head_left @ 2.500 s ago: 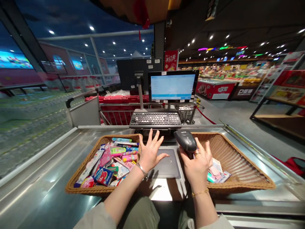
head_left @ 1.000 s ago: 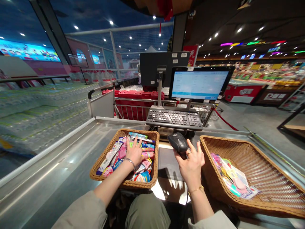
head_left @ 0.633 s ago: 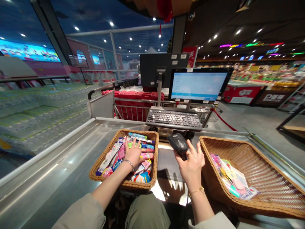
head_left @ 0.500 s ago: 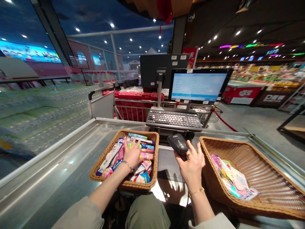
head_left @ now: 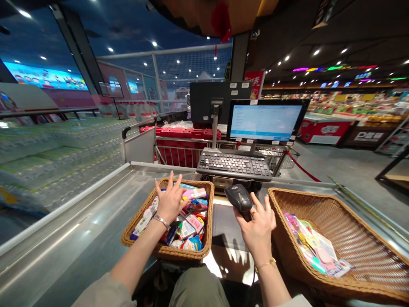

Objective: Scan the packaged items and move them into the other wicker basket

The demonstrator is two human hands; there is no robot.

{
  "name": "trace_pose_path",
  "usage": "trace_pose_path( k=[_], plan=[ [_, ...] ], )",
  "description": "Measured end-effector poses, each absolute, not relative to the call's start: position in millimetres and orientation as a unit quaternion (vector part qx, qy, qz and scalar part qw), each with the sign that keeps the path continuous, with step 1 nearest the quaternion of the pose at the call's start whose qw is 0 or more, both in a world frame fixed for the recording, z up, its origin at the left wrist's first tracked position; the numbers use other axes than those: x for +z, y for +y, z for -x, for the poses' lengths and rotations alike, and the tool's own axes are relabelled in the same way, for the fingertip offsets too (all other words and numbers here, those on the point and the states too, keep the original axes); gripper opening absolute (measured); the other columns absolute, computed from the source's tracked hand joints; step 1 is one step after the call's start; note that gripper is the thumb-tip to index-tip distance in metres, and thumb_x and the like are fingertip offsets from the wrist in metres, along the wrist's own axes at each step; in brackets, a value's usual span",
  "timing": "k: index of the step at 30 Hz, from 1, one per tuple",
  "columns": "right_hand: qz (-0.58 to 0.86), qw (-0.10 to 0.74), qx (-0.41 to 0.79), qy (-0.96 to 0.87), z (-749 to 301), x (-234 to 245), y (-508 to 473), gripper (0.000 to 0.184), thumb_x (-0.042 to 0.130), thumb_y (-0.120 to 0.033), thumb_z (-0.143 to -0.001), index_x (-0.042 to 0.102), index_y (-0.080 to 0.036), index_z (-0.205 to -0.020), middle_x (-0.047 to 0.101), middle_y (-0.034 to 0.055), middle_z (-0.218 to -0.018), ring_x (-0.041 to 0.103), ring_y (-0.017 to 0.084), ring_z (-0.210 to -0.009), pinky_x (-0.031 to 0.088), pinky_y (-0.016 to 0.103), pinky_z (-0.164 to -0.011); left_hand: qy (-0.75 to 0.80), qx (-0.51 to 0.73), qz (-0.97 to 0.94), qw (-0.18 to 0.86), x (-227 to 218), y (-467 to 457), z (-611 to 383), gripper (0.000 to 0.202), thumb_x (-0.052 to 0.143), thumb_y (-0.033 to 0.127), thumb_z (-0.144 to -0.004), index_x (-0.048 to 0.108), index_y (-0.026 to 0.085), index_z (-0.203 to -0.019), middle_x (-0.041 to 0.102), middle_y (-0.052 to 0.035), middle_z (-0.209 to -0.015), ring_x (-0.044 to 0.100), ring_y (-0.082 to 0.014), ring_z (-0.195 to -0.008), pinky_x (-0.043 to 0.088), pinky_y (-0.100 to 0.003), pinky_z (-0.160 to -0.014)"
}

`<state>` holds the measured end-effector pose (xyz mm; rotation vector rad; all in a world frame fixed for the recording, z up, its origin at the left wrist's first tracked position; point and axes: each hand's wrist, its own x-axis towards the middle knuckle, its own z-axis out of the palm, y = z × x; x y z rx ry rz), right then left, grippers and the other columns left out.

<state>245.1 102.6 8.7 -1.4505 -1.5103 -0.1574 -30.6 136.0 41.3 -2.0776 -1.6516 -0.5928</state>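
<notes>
My left hand (head_left: 170, 202) is over the left wicker basket (head_left: 209, 230). Between its thumb and index finger is a small pink and yellow package (head_left: 194, 194), while the other fingers spread upward. Below lie several small coloured packets, among them a pink and white box (head_left: 193, 221) and a blue wrapper (head_left: 195, 243). A black barcode scanner (head_left: 239, 197) rests in my right hand (head_left: 257, 226), gripped near its handle with some fingers extended. Its head points toward the left basket.
On the right stands a larger wicker basket (head_left: 348, 221) holding several packaged items (head_left: 319, 251). A keyboard (head_left: 234, 164) and a lit screen (head_left: 266, 121) are ahead. The metal counter (head_left: 86, 238) stretches left, with stacked bottles (head_left: 54, 162) beyond it.
My left hand has pinched the pink and yellow package and lifted it a little from the other packets. The scanner stays in my right hand. The view has tilted slightly upward.
</notes>
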Motion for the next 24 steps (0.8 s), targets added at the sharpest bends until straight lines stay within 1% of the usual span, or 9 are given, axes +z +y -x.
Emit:
trace_pose_path(
  k=[6,10,13,19,24],
  plan=[
    [0.598,0.48,-0.068,-0.639,-244.6,9.1,101.2,0.026,0.056,-0.045,-0.085,0.066,-0.021,-0.085,0.057,0.0085,-0.136,0.028,0.035,-0.142,0.02,0.066,-0.106,-0.583,-0.258,0.735,0.229,45.2,142.9,12.4,0.025,0.059,0.041,-0.086,0.068,0.025,-0.103,0.042,-0.009,-0.15,0.019,-0.0367,-0.146,-0.007,-0.075,-0.109],
    [0.595,0.471,-0.068,-0.648,-244.7,10.2,99.7,0.025,0.056,-0.044,-0.085,0.068,-0.022,-0.086,0.056,0.0083,-0.137,0.025,0.035,-0.143,0.021,0.068,-0.105,-0.574,-0.283,0.734,0.227,46.8,146.6,-5.4,0.03,0.059,0.043,-0.086,0.067,0.025,-0.108,0.041,-0.0095,-0.151,0.02,-0.0375,-0.146,-0.007,-0.074,-0.11],
    [0.591,0.466,-0.073,-0.654,-245.3,11.6,98.3,0.022,0.058,-0.042,-0.084,0.068,-0.022,-0.086,0.054,0.0074,-0.139,0.023,0.035,-0.144,0.02,0.068,-0.106,-0.57,-0.292,0.734,0.226,49.3,149.8,-17.8,0.031,0.057,0.045,-0.087,0.067,0.026,-0.109,0.04,-0.0088,-0.151,0.021,-0.0372,-0.146,-0.007,-0.074,-0.11],
    [0.584,0.462,-0.082,-0.662,-249.7,12.6,96.0,0.018,0.061,-0.039,-0.082,0.068,-0.023,-0.085,0.054,0.0068,-0.14,0.022,0.036,-0.144,0.019,0.067,-0.107,-0.563,-0.299,0.738,0.218,50.0,156.2,-32.9,0.031,0.053,0.045,-0.09,0.067,0.026,-0.109,0.041,-0.0071,-0.151,0.02,-0.0361,-0.146,-0.008,-0.073,-0.111],
    [0.581,0.462,-0.087,-0.664,-253.8,14.2,94.3,0.016,0.062,-0.037,-0.081,0.068,-0.023,-0.086,0.053,0.0068,-0.141,0.023,0.036,-0.144,0.019,0.068,-0.106,-0.559,-0.303,0.739,0.22,49.0,158.9,-39.7,0.029,0.054,0.042,-0.09,0.067,0.025,-0.109,0.041,-0.007,-0.15,0.019,-0.0353,-0.147,-0.009,-0.073,-0.111]
  ],
)
